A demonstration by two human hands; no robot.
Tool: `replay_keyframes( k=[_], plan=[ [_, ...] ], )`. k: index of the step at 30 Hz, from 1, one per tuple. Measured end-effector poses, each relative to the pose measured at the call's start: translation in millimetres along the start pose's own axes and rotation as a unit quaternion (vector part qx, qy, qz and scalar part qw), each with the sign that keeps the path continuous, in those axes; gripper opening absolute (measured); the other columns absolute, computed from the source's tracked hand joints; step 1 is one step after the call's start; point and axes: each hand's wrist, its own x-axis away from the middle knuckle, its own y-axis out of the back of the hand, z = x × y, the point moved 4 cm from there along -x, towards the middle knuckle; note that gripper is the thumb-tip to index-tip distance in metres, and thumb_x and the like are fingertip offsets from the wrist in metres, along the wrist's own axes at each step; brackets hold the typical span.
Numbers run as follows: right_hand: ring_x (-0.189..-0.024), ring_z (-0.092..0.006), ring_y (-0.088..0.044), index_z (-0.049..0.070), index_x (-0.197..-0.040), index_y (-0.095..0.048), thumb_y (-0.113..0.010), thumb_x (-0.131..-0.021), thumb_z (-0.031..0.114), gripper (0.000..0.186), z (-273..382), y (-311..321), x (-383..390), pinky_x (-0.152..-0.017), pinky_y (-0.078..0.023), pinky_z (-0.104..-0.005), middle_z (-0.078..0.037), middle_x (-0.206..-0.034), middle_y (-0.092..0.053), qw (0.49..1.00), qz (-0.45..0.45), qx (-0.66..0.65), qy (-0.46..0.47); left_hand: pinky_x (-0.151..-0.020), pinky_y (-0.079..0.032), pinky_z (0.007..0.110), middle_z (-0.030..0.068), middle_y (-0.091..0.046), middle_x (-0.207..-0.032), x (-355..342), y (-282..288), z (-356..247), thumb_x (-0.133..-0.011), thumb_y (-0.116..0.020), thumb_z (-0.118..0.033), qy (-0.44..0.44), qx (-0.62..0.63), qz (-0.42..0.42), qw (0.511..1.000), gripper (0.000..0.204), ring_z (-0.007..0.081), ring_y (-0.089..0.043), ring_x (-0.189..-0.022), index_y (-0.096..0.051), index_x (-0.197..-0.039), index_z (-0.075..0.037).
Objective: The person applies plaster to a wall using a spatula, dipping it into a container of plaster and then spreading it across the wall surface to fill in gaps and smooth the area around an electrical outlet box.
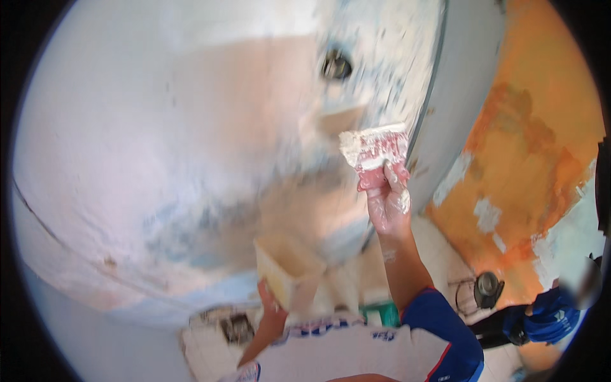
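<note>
One scraper (379,151) sits in right fingers (389,173), one tub (273,270) in left fingers (265,294).

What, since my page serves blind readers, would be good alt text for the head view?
Someone's right hand, smeared with white, holds up a red spreader coated in white paste before a patchy pale wall. The left hand holds a cream tub lower down; at lower right, another person in blue is near a patchy orange wall.

Right hand (389,207) raised ahead, white-smeared, fingers (394,176) clasped, left hand (273,308) lower, also gripping
</note>
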Motion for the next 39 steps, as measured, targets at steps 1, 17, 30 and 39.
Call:
replay_keyframes(
  k=[1,17,30,39],
  plan=[
    [-0.107,-0.0211,-0.063,0.006,-0.127,-0.055,-0.05,-0.101,0.002,0.026,13,-16,-30,-0.085,-0.054,-0.0377,-0.008,-0.121,-0.063,0.998,0.015,0.002,0.059,-0.111,-0.041,0.054,0.0109,-0.051,-0.145,-5,7,-6,-0.093,-0.045,-0.053,-0.025,0.009,-0.032,0.999,0.069,0.0343,-0.05,-0.133,-0.038,-0.151,-0.015],
    [-0.081,-0.0103,-0.057,-0.003,-0.12,-0.06,-0.06,-0.097,0.009,0.026,160,-227,-268,-0.074,-0.047,-0.0274,-0.005,-0.097,-0.065,0.849,0.221,0.207,0.434,-0.11,-0.039,0.056,0.0133,-0.051,-0.144,-42,34,48,-0.089,-0.042,-0.052,-0.1,0.086,-0.06,0.989,0.071,0.0382,-0.051,-0.129,-0.04,-0.148,-0.013],
    [-0.094,-0.0243,-0.069,0.005,-0.131,-0.061,-0.06,-0.092,0.004,0.039,125,-259,-282,-0.082,-0.054,-0.0348,-0.013,-0.108,-0.072,0.62,0.207,0.305,0.693,-0.108,-0.041,0.057,0.0146,-0.051,-0.143,-16,10,65,-0.089,-0.042,-0.052,-0.26,0.032,-0.116,0.958,0.071,0.0393,-0.051,-0.128,-0.039,-0.148,-0.012],
    [-0.107,-0.04,-0.064,0.009,-0.127,-0.064,-0.061,-0.081,0.001,0.047,136,-327,-298,-0.089,-0.052,-0.0459,-0.021,-0.117,-0.067,0.443,0.236,0.586,0.636,-0.107,-0.042,0.057,0.0144,-0.051,-0.143,-18,-1,57,-0.09,-0.041,-0.053,-0.255,0.033,-0.105,0.961,0.072,0.0384,-0.052,-0.128,-0.037,-0.15,-0.013]
  ],
)
